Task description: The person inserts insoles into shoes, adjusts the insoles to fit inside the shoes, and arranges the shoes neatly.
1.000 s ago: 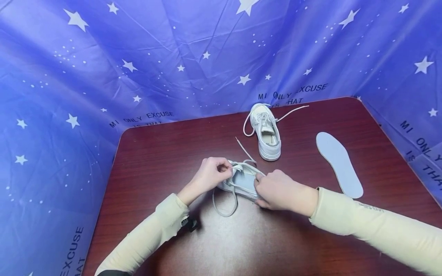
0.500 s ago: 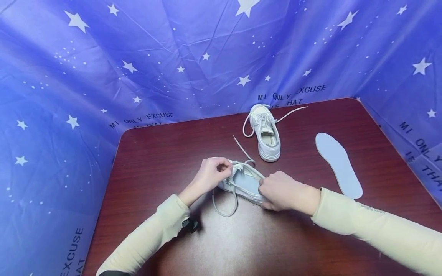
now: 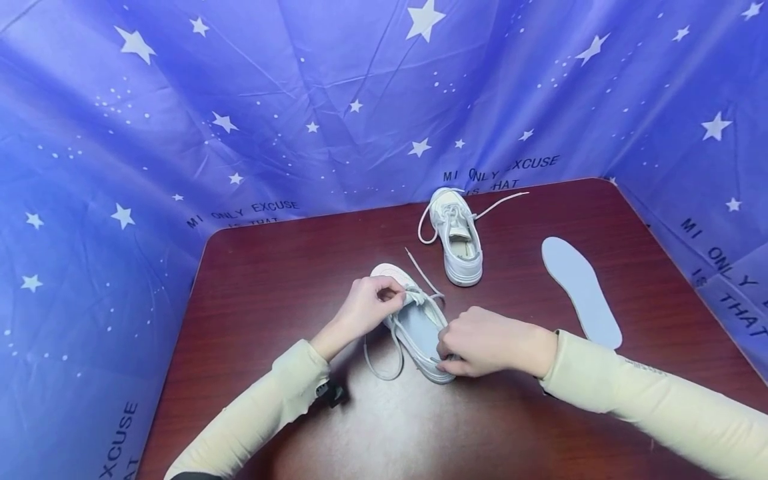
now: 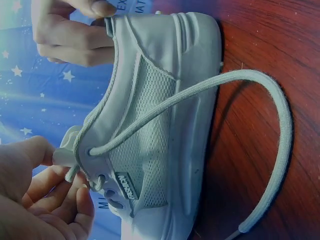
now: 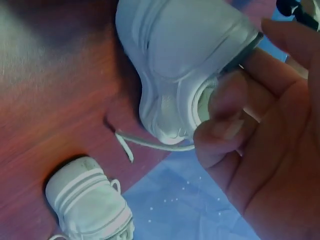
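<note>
A white lace-up sneaker (image 3: 427, 365) rests sole-down on the table, its toe pointing away and to the left. My left hand (image 3: 373, 303) pinches the tongue (image 4: 64, 156) of this sneaker between thumb and fingers. At the heel, my right hand (image 3: 480, 343) holds the back of the collar, with fingers inside the opening and the thumb at the rim (image 5: 256, 41). A light grey-blue insole (image 3: 420, 327) lies inside the shoe. One loose lace (image 4: 282, 145) loops out over the near side; its other end (image 3: 420, 272) lies beyond the shoe.
Behind stands a second white sneaker (image 3: 464, 272) with loose laces. A separate light insole (image 3: 582, 287) lies flat to the right. The dark red table (image 3: 270, 280) meets a blue star-patterned curtain (image 3: 270, 87) at its back and sides.
The near sneaker has turned, its heel swinging toward me and its toe coming into sight. My right hand has shifted at the heel. My left hand stays at the tongue.
</note>
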Motion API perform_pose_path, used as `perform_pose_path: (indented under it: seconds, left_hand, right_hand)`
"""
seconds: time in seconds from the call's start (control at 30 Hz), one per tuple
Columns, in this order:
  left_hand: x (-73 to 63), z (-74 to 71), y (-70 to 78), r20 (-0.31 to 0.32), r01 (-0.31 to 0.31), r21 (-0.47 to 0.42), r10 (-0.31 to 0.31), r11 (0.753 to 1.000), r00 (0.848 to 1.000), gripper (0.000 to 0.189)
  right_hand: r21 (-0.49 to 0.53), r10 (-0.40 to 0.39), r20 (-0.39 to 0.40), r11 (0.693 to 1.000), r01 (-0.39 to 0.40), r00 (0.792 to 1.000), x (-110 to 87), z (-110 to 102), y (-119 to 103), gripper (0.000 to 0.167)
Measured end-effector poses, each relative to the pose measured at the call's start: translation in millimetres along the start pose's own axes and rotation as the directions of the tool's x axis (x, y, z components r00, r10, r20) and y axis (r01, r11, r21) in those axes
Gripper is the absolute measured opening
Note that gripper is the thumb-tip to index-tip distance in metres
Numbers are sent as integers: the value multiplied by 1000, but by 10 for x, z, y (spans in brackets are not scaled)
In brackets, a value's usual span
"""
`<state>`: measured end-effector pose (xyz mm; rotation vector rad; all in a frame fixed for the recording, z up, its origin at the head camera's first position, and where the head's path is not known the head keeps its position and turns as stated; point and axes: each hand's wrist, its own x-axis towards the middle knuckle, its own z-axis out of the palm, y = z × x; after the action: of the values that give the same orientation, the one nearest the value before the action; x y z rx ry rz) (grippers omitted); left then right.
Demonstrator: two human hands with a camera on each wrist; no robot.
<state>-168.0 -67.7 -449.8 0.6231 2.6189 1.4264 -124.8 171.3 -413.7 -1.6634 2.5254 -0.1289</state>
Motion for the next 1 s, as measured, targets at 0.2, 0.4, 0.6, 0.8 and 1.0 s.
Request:
perform_pose_path:
  seconds: [0.2,0.4,0.6,0.8,1.0]
  left_hand:
    - [8,2,2,1,-32,6,32,999,999,10]
    - [12,16,-3,-2,-32,8,32,999,999,10]
    - [4,31,-20,-15,-50,2,50,999,999,10]
    - [-18,21,-15,-14,-75,3,75,997,997,10]
    - [-19,13,-7,2,-72,7,72,997,997,10]
  right_hand:
    - [-7,18,13,1000,-18,1000,16,41,-18,35]
    - [32,71,80,997,-74,994,25,93,-70,30]
    - [155,24,70,987,-34,997,24,103,-40,25]
    - [-2,127,-17,992,-127,992,65,134,-10,53]
    - [-48,196,-12,979,-197,980,94,190,-5,75]
